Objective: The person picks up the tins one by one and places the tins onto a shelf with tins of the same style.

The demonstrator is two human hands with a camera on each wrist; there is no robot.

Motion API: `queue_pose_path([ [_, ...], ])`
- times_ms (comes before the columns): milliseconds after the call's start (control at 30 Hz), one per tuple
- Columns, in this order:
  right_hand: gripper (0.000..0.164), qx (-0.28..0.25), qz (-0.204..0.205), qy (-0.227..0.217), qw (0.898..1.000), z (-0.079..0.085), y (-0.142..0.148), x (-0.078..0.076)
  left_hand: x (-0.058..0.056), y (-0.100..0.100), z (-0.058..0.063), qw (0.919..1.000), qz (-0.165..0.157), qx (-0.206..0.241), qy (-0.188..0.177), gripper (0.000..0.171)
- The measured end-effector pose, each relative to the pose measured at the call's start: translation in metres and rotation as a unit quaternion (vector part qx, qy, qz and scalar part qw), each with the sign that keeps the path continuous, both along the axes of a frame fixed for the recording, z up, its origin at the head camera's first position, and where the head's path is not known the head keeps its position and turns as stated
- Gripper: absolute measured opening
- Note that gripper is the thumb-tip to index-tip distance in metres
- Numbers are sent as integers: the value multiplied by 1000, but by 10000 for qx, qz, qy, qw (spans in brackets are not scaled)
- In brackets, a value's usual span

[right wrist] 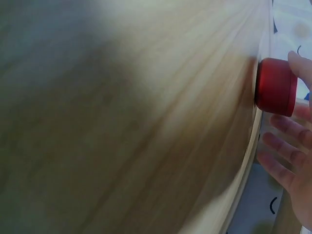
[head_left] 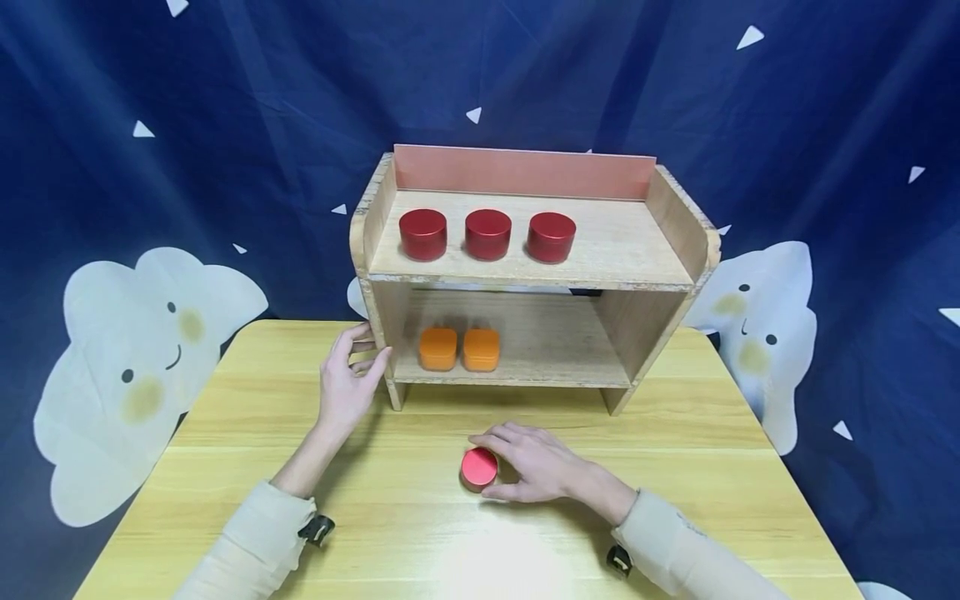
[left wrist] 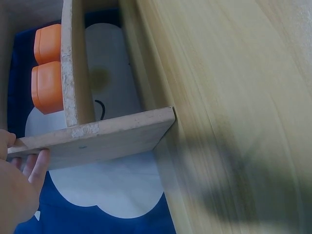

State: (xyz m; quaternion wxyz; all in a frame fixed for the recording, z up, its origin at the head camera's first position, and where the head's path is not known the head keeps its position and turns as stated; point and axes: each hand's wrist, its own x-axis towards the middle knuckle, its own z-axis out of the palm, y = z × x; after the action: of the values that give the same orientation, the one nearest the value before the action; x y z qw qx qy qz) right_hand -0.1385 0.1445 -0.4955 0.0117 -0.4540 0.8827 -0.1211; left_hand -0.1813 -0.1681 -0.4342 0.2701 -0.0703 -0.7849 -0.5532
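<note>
On the table, a round red tin (head_left: pixel 479 467) stands upright. My right hand (head_left: pixel 536 462) holds it between thumb and index finger, and the other fingers are spread beside it in the right wrist view. At the wooden shelf (head_left: pixel 517 377), my left hand (head_left: pixel 348 379) grips the left side panel (left wrist: pixel 117 129), thumb at the front edge and fingers along the outer face. Three more red tins (head_left: pixel 487 235) stand in a row on the upper board. Two orange square-sided containers (head_left: pixel 438 348) sit side by side on the lower board, towards the left.
The shelf stands at the back of the light wooden table (head_left: pixel 225 433). A dark blue curtain (head_left: pixel 300 100) with white clouds and triangles hangs behind. Each wrist wears a small black device (head_left: pixel 318 528).
</note>
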Motion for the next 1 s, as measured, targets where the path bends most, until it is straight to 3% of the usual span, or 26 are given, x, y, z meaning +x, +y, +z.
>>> queue_pose_path([
  [267, 76, 245, 108, 4, 9996, -3, -2, 0, 0, -1, -3, 10000, -19, 42, -45, 42],
  [567, 64, 171, 64, -93, 9998, -6, -3, -2, -1, -1, -2, 10000, -42, 52, -23, 42],
  [1000, 62, 26, 61, 15, 10000, -5, 1, -2, 0, -1, -1, 10000, -44, 7, 73, 44],
])
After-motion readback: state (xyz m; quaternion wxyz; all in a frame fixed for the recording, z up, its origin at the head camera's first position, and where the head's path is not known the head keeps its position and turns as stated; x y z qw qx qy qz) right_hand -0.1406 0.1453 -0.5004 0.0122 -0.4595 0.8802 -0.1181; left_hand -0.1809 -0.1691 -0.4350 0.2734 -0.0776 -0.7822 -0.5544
